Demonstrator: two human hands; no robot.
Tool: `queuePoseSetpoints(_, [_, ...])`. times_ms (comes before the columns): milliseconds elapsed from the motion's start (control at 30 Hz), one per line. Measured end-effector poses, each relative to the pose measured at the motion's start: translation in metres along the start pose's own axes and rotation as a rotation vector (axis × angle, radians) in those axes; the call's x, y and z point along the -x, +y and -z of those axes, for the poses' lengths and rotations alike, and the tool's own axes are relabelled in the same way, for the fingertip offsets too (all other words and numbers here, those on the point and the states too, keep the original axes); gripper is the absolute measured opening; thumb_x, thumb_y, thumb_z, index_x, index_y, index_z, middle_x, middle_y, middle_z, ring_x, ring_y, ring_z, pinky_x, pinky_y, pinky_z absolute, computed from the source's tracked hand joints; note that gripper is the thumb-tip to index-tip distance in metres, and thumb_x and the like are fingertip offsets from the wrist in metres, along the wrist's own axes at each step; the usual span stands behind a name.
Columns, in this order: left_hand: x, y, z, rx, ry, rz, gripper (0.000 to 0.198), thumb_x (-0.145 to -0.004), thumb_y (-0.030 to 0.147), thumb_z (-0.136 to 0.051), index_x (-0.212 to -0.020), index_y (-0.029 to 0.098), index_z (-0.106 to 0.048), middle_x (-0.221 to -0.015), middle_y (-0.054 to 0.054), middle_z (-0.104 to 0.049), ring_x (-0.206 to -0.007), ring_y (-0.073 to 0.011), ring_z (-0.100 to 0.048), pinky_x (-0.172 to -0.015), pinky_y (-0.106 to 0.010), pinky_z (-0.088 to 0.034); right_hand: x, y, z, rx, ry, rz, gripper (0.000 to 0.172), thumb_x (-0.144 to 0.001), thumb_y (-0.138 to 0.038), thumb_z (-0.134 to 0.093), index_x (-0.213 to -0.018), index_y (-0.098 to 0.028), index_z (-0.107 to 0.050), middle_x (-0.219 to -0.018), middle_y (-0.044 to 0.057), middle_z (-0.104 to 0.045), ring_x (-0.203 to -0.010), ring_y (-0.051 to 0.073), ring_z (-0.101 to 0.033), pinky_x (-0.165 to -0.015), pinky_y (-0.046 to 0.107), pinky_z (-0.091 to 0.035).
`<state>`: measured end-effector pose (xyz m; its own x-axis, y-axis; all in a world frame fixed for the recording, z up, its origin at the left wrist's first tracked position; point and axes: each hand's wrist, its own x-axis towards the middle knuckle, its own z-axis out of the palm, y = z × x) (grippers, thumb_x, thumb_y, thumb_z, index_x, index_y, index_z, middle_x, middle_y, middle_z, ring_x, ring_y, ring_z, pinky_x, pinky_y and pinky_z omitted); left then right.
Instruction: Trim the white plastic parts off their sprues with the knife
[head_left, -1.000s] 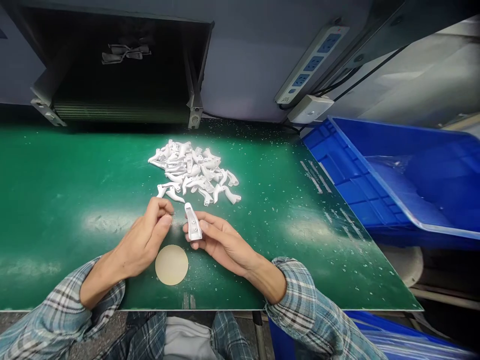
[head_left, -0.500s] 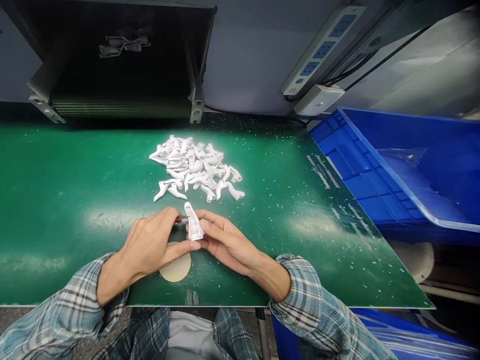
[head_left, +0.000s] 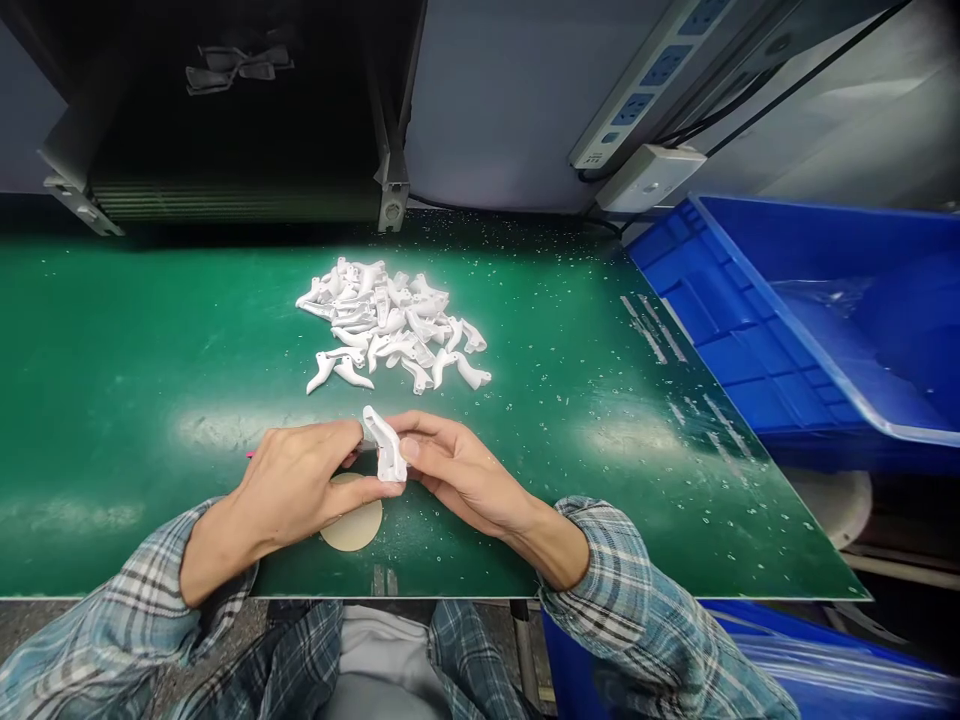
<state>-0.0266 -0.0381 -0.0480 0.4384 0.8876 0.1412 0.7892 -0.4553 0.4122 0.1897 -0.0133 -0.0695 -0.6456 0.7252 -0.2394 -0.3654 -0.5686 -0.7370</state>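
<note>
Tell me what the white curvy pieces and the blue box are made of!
The white piece between the left hand and right hand looks like moulded plastic: smooth, matte, like the pile. The blue bin looks like hard, glossy plastic, with moulded ribs along its wall.

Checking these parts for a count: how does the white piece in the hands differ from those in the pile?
The held piece is single and lifted between the left hand and right hand; the pile's pieces are many, heaped on the green mat. Both look white, curved and alike.
</note>
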Motion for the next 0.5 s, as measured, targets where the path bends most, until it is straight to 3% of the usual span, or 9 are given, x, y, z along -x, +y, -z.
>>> queuePoseSetpoints(167, [0.0,-0.002,0.006,0.262,-0.2,0.04,0.048,-0.1,0.059,-0.055,-0.074,0.019,-0.058,-0.058,0.006,-0.05,-0.049,-0.0083,-0.039,-0.05,-0.024,-0.024,0.0,-0.003,-0.001,0.046,-0.003,0.005,0.029,-0.085,-0.035,-0.085,-0.108,-0.019,-0.078,-0.098,0.004,-0.074,-0.081,0.011,-0.066,-0.078,0.024,-0.055])
queuePoseSetpoints(267, [0.0,-0.004,0.008,0.473,-0.256,0.074,0.049,-0.101,0.053,-0.054,-0.068,0.018,-0.056,-0.054,0.007,-0.04,-0.049,-0.0081,-0.032,-0.049,-0.023,-0.024,0.0,-0.004,0.0,0.063,0.022,0.024,0.029,-0.086,-0.035,-0.084,-0.11,-0.019,-0.076,-0.092,0.003,-0.072,-0.078,0.011,-0.065,-0.076,0.024,-0.056])
queuePoseSetpoints(367, [-0.006,-0.019,0.012,0.498,-0.099,0.191,0.042,-0.098,0.051,-0.058,-0.072,0.018,-0.059,-0.06,0.005,-0.05,-0.055,-0.0094,-0.042,-0.054,-0.021,-0.033,-0.001,-0.006,0.001,0.044,0.053,0.058,0.029,-0.089,-0.033,-0.08,-0.114,-0.02,-0.075,-0.092,0.003,-0.07,-0.081,0.014,-0.065,-0.078,0.028,-0.058])
queuePoseSetpoints(433, [-0.014,-0.037,0.012,0.328,0.085,0.321,0.032,-0.098,0.048,-0.058,-0.089,0.019,-0.068,-0.077,0.001,-0.066,-0.068,-0.0133,-0.056,-0.065,-0.023,-0.042,-0.003,-0.007,0.002,-0.009,0.073,0.052,0.03,-0.089,-0.032,-0.078,-0.116,-0.02,-0.074,-0.096,0.004,-0.069,-0.089,0.017,-0.067,-0.083,0.033,-0.06])
queuePoseSetpoints(500, [-0.023,-0.057,0.009,0.112,0.174,0.422,0.03,-0.099,0.043,-0.054,-0.113,0.022,-0.071,-0.1,-0.004,-0.075,-0.085,-0.0191,-0.066,-0.076,-0.027,-0.047,-0.004,-0.006,0.002,-0.083,0.087,0.039,0.031,-0.086,-0.032,-0.078,-0.113,-0.019,-0.075,-0.101,0.005,-0.067,-0.095,0.02,-0.067,-0.086,0.036,-0.06])
